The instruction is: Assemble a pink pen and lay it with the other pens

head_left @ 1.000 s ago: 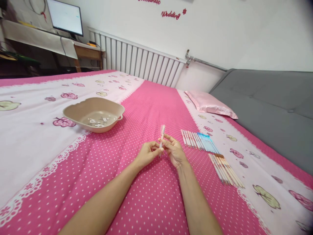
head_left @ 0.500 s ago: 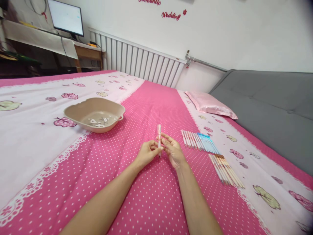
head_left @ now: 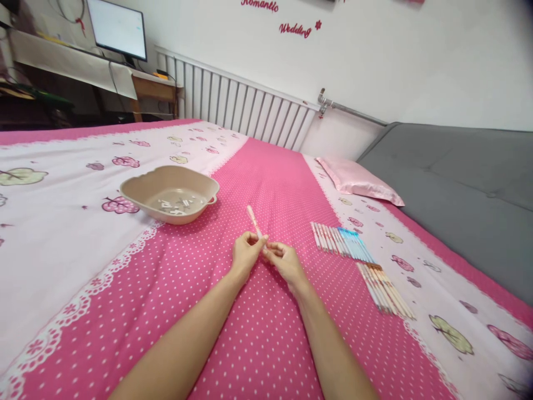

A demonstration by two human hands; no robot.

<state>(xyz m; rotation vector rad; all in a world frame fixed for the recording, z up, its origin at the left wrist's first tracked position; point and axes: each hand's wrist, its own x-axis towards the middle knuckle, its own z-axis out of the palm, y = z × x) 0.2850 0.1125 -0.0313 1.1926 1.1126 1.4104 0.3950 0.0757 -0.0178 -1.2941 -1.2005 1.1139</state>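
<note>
A slim pink-and-white pen (head_left: 253,219) is held over the pink dotted bedspread (head_left: 266,178), tilted with its far end up and to the left. My left hand (head_left: 247,253) is closed on its middle, thumb and fingers pinched together. The fingertips of my right hand (head_left: 285,261) pinch the near end, which they mostly hide. To the right lie several similar pens in rows: a pinkish set (head_left: 327,236), a blue set (head_left: 353,244) and a cream set with brown ends (head_left: 387,289).
A beige basin (head_left: 170,186) with small white and grey pieces (head_left: 179,205) inside stands on the left. A pink pillow (head_left: 358,180) rests near the grey headboard (head_left: 453,183). Behind the bed are a white radiator (head_left: 237,100) and a desk with a monitor (head_left: 116,30).
The pen has swung from upright to leaning left. My right hand has dropped from its upper part to its near end, while my left hand still grips it. The view has shifted slightly.
</note>
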